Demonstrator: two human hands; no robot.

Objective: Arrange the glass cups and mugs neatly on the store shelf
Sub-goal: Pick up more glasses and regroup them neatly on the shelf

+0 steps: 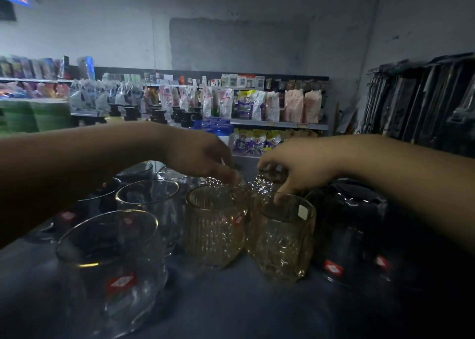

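Two amber ribbed glass cups stand side by side on the shelf top, one on the left (214, 225) and one on the right (281, 238). Behind them stand two more patterned glasses. My left hand (203, 158) reaches over the left amber cup, and its fingertips pinch the rim of the glass behind (218, 184). My right hand (295, 169) curls over the other rear glass (264, 184) and grips its rim, with one finger touching the right amber cup's rim. Clear round cups stand to the left, the nearest at the front (110, 269) and one behind it (149, 205).
Dark glass cups with red labels (344, 236) stand to the right of the amber cups. The grey shelf top (231, 300) runs to the front. Across the aisle are shelves of refill pouches (246, 104) and pump bottles (159, 115). Dark hanging goods (424, 99) fill the right.
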